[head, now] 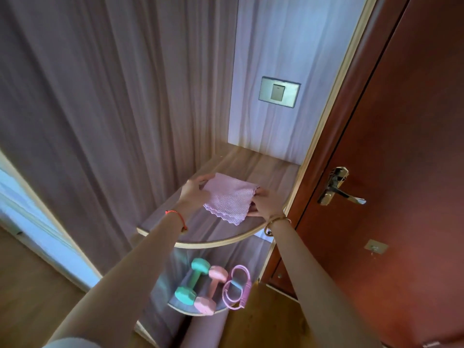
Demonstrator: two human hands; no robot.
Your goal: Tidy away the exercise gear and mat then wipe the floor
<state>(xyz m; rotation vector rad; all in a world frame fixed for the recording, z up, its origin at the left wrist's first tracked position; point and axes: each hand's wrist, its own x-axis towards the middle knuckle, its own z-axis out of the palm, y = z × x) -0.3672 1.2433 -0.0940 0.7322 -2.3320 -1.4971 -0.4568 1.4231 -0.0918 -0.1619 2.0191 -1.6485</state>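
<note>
**Two hands hold a pink cloth (228, 199) over a corner shelf, gym gear stowed below**

A tall mauve curtain (100, 109) fills the left of the room and a dark red door (401, 146) the right. Wooden floor (25, 285) shows at the lower left, well below the hands. Between curtain and door stands a rounded corner unit. Its upper shelf (271, 169) sits at about arm's reach, and its lower shelf (190, 313) is directly beneath.

The cloth lies flat just above the upper shelf. Its longer side seems to run from the curtain side towards the door, with a scalloped edge nearest the person. The left hand (193, 192) grips its far left corner with curled fingers. The right hand (263, 202) pinches its right edge. Both are equally near, so either could carry it.

The gear looks tidied, so wiping seems next, and the cloth must come back and down to the floor. The lower shelf's rim juts into that path.

On the lower shelf a teal dumbbell (193, 282) and a pink dumbbell (211, 290) lie side by side, touching. A pink looped cord (236, 287) lies just beside them, overhanging the rim. A mauve rounded shape (208, 330) under the unit may be the rolled mat; I cannot tell
</note>
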